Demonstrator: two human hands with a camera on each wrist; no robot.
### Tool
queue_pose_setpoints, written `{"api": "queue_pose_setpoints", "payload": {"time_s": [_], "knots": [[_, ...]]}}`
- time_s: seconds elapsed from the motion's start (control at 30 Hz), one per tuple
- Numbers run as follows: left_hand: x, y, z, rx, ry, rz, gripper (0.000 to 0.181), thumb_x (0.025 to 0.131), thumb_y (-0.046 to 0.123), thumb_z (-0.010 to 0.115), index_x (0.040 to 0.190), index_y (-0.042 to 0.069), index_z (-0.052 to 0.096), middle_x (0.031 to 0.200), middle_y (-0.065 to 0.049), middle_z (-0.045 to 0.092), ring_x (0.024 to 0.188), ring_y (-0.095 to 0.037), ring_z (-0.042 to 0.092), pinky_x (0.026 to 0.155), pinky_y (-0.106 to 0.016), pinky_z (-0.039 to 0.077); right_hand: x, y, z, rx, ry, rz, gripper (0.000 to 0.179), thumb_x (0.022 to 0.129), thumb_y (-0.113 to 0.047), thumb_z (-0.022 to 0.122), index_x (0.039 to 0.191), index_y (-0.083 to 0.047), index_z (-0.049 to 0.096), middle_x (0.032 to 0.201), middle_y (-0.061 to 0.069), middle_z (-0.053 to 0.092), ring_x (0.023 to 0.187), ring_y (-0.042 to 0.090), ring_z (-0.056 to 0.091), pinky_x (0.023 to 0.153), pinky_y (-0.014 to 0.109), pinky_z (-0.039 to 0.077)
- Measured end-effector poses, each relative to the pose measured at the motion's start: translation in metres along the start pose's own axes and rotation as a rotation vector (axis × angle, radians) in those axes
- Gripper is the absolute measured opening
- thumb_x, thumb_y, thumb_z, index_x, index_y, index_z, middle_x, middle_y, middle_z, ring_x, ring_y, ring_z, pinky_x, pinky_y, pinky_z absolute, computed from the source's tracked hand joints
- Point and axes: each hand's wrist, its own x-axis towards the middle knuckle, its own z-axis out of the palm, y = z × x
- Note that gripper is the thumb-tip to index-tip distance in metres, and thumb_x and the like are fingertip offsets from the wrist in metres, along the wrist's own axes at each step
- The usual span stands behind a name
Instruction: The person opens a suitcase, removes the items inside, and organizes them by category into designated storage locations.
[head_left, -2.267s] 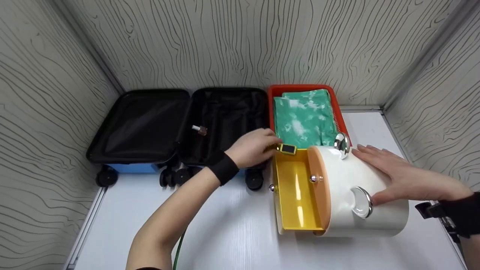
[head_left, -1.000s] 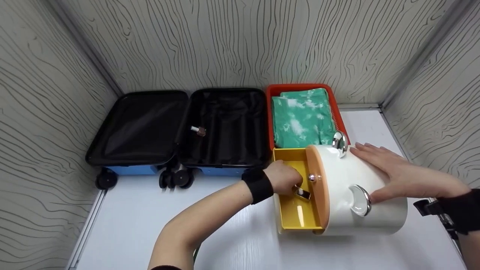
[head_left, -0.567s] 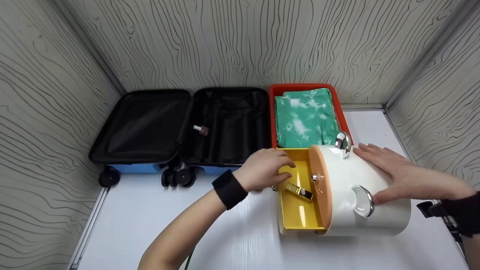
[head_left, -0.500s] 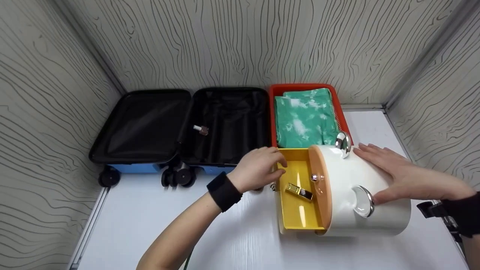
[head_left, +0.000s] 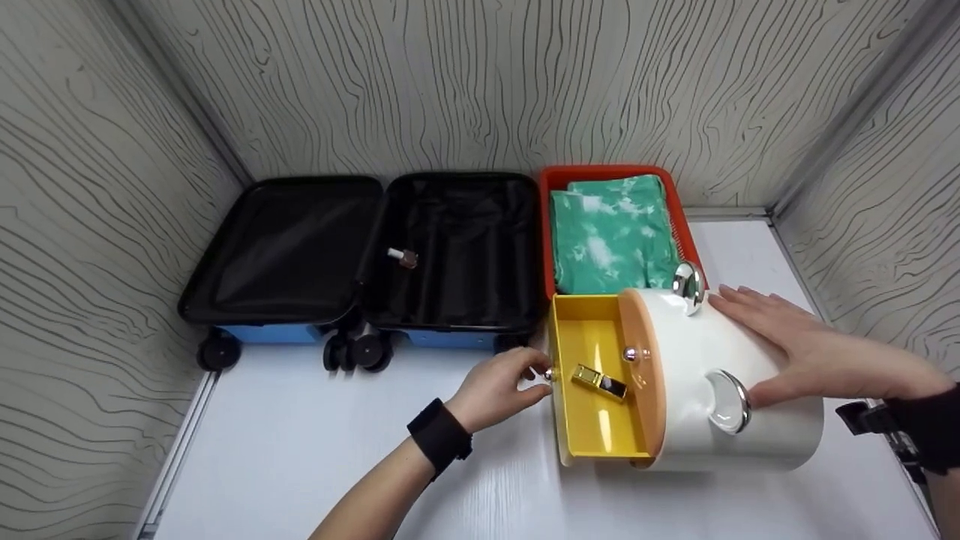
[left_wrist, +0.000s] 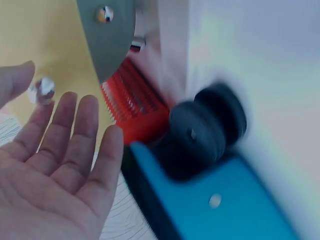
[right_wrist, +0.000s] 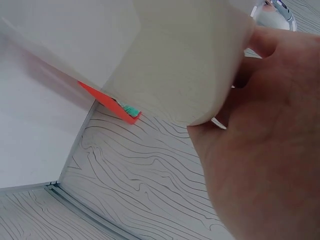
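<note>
In the head view my left hand [head_left: 499, 386] is at the chrome knob [head_left: 550, 374] of a pulled-out yellow drawer [head_left: 581, 444]. In the left wrist view the fingers of my left hand [left_wrist: 60, 175] are extended, with the thumb and index fingertip on either side of the knob [left_wrist: 44, 89]. Inside the drawer lies a gold-and-black tube [head_left: 600, 382] that looks like a lipstick. The drawer belongs to a white rounded storage box [head_left: 694, 405]. My right hand [head_left: 799, 352] rests on the box with fingers spread, beside a chrome-rimmed handle [head_left: 729, 403].
An open suitcase [head_left: 285, 247] with black insides lies at the back left, wheels toward me. In it is a small brown bottle [head_left: 407, 259] with a white cap. A red basket [head_left: 551, 176] with folded green cloth [head_left: 611, 236] stands behind the drawer.
My left hand put the gold-and-black tube into the drawer and let go of it. It then drew back left and came down to the drawer knob. My right hand stayed on the box.
</note>
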Motion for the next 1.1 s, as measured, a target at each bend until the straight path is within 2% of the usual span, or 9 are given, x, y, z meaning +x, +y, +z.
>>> {"api": "queue_pose_setpoints", "payload": {"time_s": [0.1,0.17,0.23,0.33,0.43,0.5,0.7,0.9,1.1], "knots": [[0.001,-0.001,0.006,-0.045,0.021,-0.018,0.022,0.097,0.03,0.073,0.115,0.019,0.07,0.108,0.008,0.068,0.094,-0.008,0.067,0.08,-0.02,0.051,0.001,0.001,0.002,-0.035,0.013,-0.016,0.121,0.067,-0.04,0.091,0.165,-0.02,0.022,0.167,0.023,0.017,0.149,0.054,0.012,0.12,0.064,0.003],[0.002,-0.002,0.009,-0.064,0.032,-0.02,0.02,0.097,0.03,0.073,0.114,0.019,0.071,0.107,0.009,0.068,0.093,-0.007,0.067,0.079,-0.02,0.051,0.001,0.003,0.004,-0.054,0.029,-0.04,0.121,0.067,-0.04,0.091,0.164,-0.016,0.023,0.166,0.024,0.018,0.15,0.051,0.014,0.124,0.042,-0.001],[0.002,-0.003,0.01,-0.075,0.037,-0.019,0.019,0.097,0.03,0.073,0.113,0.019,0.071,0.106,0.009,0.068,0.092,-0.006,0.068,0.078,-0.019,0.051,0.001,0.004,0.006,-0.083,0.046,-0.063,0.121,0.067,-0.041,0.091,0.164,-0.012,0.024,0.165,0.025,0.021,0.15,0.049,0.016,0.119,0.022,-0.005],[0.001,-0.004,0.011,-0.081,0.043,-0.022,0.019,0.097,0.03,0.073,0.113,0.019,0.071,0.106,0.01,0.068,0.091,-0.006,0.068,0.078,-0.019,0.051,0.001,0.005,0.008,-0.119,0.078,-0.114,0.119,0.068,-0.04,0.09,0.163,-0.007,0.025,0.163,0.028,0.024,0.15,0.048,0.018,0.111,0.009,-0.007],[0.0,-0.004,0.011,-0.08,0.043,-0.031,0.019,0.098,0.031,0.073,0.113,0.02,0.07,0.105,0.012,0.068,0.09,0.0,0.065,0.078,-0.019,0.051,-0.001,0.006,0.011,-0.155,0.116,-0.157,0.121,0.065,-0.04,0.091,0.16,-0.002,0.027,0.16,0.032,0.028,0.149,0.048,0.019,0.111,0.009,-0.007],[0.0,-0.004,0.011,-0.077,0.042,-0.034,0.019,0.098,0.032,0.072,0.114,0.021,0.07,0.105,0.013,0.068,0.09,0.002,0.064,0.078,-0.019,0.051,-0.003,0.005,0.012,-0.166,0.117,-0.153,0.124,0.063,-0.04,0.092,0.16,0.0,0.026,0.159,0.034,0.027,0.149,0.049,0.019,0.113,0.012,-0.008],[0.003,-0.004,0.012,-0.09,0.05,-0.034,0.02,0.098,0.032,0.072,0.113,0.019,0.07,0.103,0.013,0.068,0.089,0.003,0.062,0.078,-0.02,0.05,-0.005,-0.001,0.014,-0.164,0.088,-0.068,0.13,0.06,-0.043,0.093,0.161,-0.001,0.023,0.162,0.033,0.021,0.147,0.056,0.017,0.123,0.037,-0.007],[0.008,-0.001,0.015,-0.106,0.05,-0.031,0.018,0.098,0.03,0.072,0.112,0.019,0.07,0.104,0.011,0.069,0.089,0.005,0.062,0.081,-0.021,0.051,-0.005,-0.003,0.013,-0.169,0.092,-0.052,0.129,0.06,-0.045,0.093,0.162,-0.005,0.025,0.163,0.029,0.023,0.146,0.056,0.019,0.122,0.032,-0.006],[0.018,0.009,0.025,-0.113,0.04,-0.015,0.019,0.098,0.03,0.072,0.113,0.019,0.071,0.105,0.012,0.069,0.088,0.006,0.061,0.082,-0.018,0.05,-0.005,-0.003,0.013,-0.162,0.086,-0.048,0.13,0.06,-0.046,0.092,0.163,-0.006,0.024,0.162,0.029,0.024,0.146,0.055,0.019,0.124,0.043,-0.001]]}}
